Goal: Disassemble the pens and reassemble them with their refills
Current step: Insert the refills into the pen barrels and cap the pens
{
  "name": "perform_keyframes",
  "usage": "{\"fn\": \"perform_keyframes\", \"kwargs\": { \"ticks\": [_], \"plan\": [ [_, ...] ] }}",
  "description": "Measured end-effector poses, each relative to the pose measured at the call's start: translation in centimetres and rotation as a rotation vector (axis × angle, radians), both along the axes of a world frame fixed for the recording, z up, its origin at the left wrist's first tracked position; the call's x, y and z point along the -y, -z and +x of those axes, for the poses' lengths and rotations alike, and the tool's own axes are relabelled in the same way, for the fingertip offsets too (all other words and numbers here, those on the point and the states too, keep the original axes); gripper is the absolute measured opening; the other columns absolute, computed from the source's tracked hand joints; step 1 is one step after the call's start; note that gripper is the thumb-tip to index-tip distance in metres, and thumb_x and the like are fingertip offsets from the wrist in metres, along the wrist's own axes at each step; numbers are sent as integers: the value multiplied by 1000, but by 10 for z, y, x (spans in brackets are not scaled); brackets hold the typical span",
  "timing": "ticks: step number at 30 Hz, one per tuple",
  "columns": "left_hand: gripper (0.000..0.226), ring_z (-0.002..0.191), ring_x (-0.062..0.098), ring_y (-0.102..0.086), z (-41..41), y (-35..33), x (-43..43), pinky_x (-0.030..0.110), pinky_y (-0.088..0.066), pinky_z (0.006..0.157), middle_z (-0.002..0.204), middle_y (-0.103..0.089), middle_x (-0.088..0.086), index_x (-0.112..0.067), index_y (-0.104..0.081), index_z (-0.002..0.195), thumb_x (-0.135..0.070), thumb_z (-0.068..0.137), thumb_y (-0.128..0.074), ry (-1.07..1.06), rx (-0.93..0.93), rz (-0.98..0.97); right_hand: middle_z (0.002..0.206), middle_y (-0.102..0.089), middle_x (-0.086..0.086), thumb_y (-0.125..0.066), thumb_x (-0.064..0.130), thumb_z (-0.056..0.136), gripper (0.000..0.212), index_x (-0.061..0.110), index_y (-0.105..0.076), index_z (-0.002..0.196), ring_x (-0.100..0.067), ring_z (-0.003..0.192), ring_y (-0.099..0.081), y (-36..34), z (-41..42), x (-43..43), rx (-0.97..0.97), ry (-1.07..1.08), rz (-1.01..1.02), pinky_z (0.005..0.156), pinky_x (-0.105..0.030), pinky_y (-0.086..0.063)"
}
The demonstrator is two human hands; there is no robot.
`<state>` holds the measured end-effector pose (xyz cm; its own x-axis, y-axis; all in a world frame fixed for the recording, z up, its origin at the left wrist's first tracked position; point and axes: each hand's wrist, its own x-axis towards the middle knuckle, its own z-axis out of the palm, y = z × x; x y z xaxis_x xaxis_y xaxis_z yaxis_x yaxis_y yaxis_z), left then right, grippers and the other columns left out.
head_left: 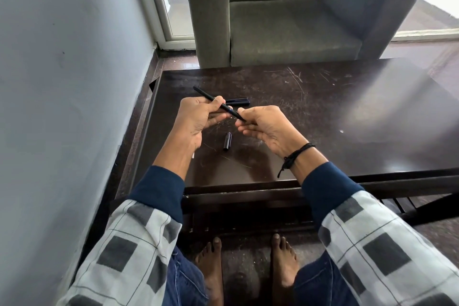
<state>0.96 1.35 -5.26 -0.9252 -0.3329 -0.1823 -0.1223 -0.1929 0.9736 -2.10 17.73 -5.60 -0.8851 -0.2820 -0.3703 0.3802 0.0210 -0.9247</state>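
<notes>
Armchair [285, 20]: grey and upholstered, it stands beyond the far edge of the surface and plays no part in the work.
Surface [323, 112]: dark, scratched wood. It carries the loose pen parts in front of the person, near the hands.
Left hand [198, 117]: its fingers are curled round the middle of the held pen with the thumb on top. This looks like the steadying grip, keeping the barrel from turning.
Right hand [263, 126]: it pinches the pen's near end between thumb and fingertips, probably to unscrew or pull that end free. The other fingers are loosely curled beneath.
Held pen [218, 103]: slim and black, it is raised above the surface and slants from far left to near right, bridging the 2 hands.
Second pen [239, 101]: dark, it lies flat on the surface just beyond the left hand's fingers, which partly hide it. It is untouched.
Cap [227, 141]: a short black tube on the surface, below the gap between the hands. It is likely parked there to free both hands.
Stage: judging by the grips, pen 1 is mid-disassembly. No refill is clearly visible.
</notes>
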Motion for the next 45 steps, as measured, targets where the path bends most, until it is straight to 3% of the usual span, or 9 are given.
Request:
{"fn": "perform_keyframes", "kwargs": {
  "ticks": [4, 10, 16, 22, 29, 35, 41, 45],
  "plan": [
    [17, 81, 29, -76, 0, -1, -1, 23, -59, 65, 90, -76, 20, 8, -71, 100, -7, 93, -66, -2, 3, 7, 82, -72, -11, -72, 8, 92, 7, 1, -71, 96, -14, 68, -67, 2, -1, -1, -44, 11, -15, 70, -24, -56],
    [17, 80, 29, -76, 1, -1, -1, 24, -60, 67, 87, -75, 19, 8, -71, 99, -7, 93, -66, -10, 0, 10, 82, -75, -11, -70, 24, 96, 21, 4, -73, 102, -14, 68, -69, 0, -1, -1, 8, 18, -21, 70, -25, -59],
    [18, 81, 28, -76, 1, -2, -2, 27, -62, 72, 90, -75, 21, 8, -71, 100, -7, 94, -66, -10, 10, 10, 80, -73, -9, -72, 6, 91, 4, 5, -72, 87, -13, 70, -68, 1, -2, -1, -51, 12, -35, 68, -21, -57],
    [17, 81, 30, -76, 1, -2, 0, 27, -62, 73, 90, -75, 23, 8, -71, 100, -8, 94, -66, -15, 4, 16, 85, -76, -9, -74, 24, 93, 19, 7, -74, 98, -14, 71, -71, 0, 0, 0, 5, 9, -18, 65, -23, -58],
    [18, 82, 29, -76, 0, -2, 0, 27, -62, 72, 91, -75, 22, 7, -71, 101, -9, 93, -67, -12, 9, 10, 83, -74, -9, -73, 8, 91, 3, 6, -73, 89, -15, 73, -70, 0, -1, -1, -53, 12, -39, 71, -23, -58],
    [17, 83, 30, -76, 0, -1, 0, 27, -62, 73, 92, -75, 22, 6, -72, 99, -9, 94, -66, -17, 8, 14, 85, -76, -10, -73, 25, 93, 18, 7, -74, 97, -14, 71, -72, -2, 0, 0, -2, 9, -26, 68, -24, -60],
    [18, 83, 30, -76, 0, -1, -1, 27, -62, 72, 91, -76, 20, 8, -71, 101, -9, 94, -66, -12, 7, 16, 81, -74, -9, -72, 7, 92, 4, 5, -73, 89, -14, 71, -69, 1, 0, 0, -50, 15, -34, 67, -21, -58],
    [18, 81, 29, -76, 0, -1, -1, 25, -61, 68, 90, -76, 20, 7, -71, 100, -9, 94, -66, -10, 9, 23, 87, -76, -10, -76, 22, 91, 17, 6, -73, 97, -14, 72, -71, -1, 0, 0, -19, 25, -18, 74, -26, -60]
  ]
}}
